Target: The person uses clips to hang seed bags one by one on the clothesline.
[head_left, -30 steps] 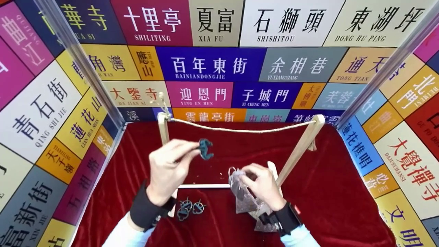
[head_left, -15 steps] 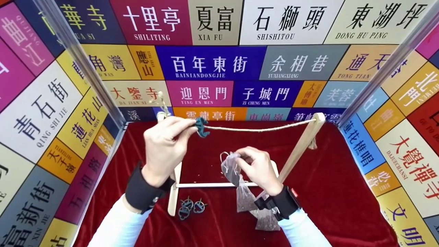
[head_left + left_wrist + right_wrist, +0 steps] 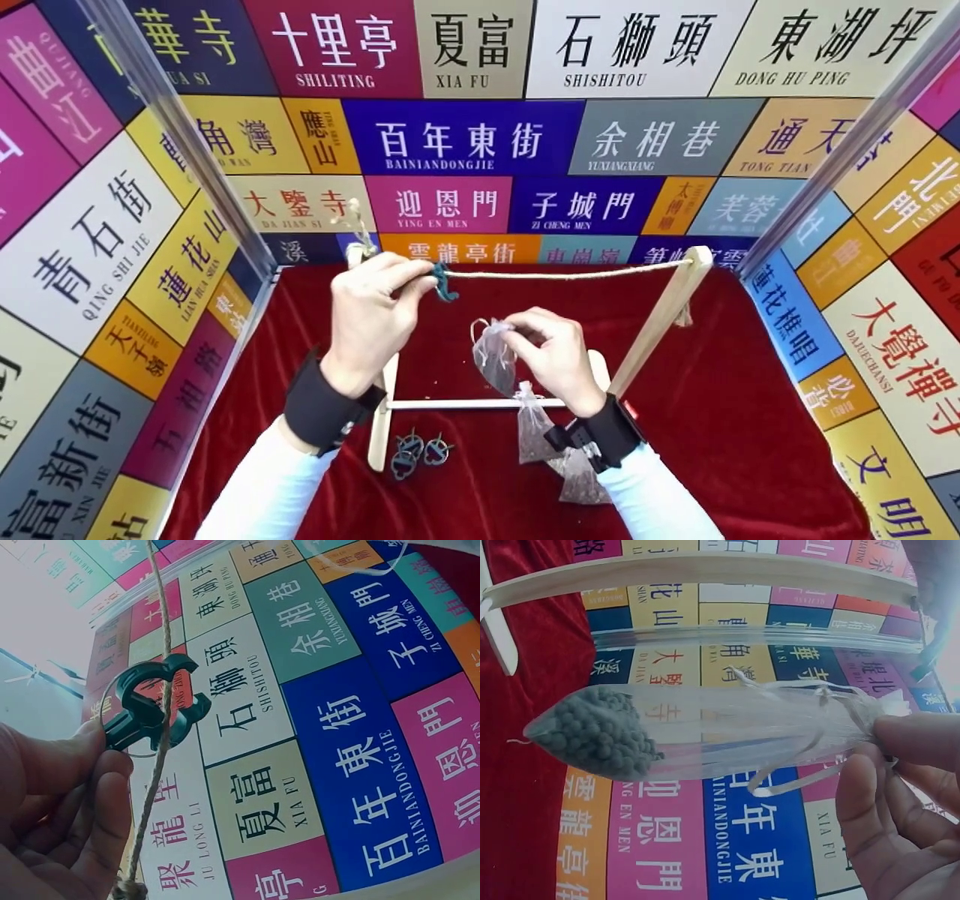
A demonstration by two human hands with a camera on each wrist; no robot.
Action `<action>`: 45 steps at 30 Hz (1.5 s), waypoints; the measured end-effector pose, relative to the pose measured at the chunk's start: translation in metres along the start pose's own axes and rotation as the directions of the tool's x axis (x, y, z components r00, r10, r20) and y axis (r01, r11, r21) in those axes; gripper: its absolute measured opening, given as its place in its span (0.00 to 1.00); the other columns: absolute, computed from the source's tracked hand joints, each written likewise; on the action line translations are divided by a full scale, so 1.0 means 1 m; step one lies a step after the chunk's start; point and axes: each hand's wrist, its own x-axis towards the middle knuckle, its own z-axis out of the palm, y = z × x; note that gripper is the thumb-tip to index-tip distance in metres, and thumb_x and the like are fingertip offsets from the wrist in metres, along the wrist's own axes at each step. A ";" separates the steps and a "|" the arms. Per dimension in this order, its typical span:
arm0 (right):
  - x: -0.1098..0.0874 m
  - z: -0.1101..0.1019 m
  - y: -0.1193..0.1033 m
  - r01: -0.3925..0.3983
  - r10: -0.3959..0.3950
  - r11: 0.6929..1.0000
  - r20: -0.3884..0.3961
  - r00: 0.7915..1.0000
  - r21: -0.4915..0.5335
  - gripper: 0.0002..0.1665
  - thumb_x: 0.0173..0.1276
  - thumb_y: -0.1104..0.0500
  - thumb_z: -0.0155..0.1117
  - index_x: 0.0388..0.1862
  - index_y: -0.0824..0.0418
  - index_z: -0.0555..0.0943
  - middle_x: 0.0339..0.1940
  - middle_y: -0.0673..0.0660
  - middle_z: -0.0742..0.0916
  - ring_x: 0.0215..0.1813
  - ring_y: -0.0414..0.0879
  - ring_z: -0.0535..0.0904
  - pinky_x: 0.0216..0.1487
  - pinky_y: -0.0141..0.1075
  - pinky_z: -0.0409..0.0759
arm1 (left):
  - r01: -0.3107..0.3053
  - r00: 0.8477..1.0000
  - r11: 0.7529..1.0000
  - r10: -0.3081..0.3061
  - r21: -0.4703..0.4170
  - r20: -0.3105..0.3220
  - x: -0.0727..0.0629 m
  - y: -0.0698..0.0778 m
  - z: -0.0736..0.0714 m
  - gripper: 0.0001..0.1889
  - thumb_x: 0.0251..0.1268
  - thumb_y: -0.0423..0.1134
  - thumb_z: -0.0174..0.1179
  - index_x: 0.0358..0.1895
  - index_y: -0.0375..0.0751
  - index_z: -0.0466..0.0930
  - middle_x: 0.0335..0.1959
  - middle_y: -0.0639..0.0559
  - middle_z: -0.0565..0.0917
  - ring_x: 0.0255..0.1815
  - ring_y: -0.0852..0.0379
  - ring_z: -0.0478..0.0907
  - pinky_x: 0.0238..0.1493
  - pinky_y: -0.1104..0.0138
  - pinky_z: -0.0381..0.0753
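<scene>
My left hand pinches a dark green plastic spring clip by its handles at the left part of a slack rope. In the left wrist view the clip's curved jaws point away from the fingers, and the rope crosses over them. Lower and to the right, my right hand holds a sheer white drawstring pouch by its gathered neck, between thumb and fingers. The right wrist view shows round dark grey pellets collected in the pouch's far end.
The rope spans two wooden posts, with the right post leaning outward; a white crossbar joins them low down. Several green clips lie on the red cloth at left. Filled pouches lie near my right wrist. Sign-covered walls surround the table.
My left hand has raised the clip from below the rope to rope height. My right hand has lifted its pouch up and leftward, away from the pouches lying on the cloth.
</scene>
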 end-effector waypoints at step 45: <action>0.049 0.026 -0.018 0.214 -0.213 0.977 0.034 0.976 -0.012 0.10 0.67 0.69 0.71 0.46 0.64 0.91 0.45 0.55 0.92 0.43 0.48 0.89 0.45 0.37 0.86 | 0.040 0.992 0.997 -0.047 0.063 0.114 -0.033 0.008 0.002 0.28 0.57 0.39 0.78 0.61 0.34 0.84 0.47 0.42 0.86 0.43 0.49 0.83 0.45 0.60 0.85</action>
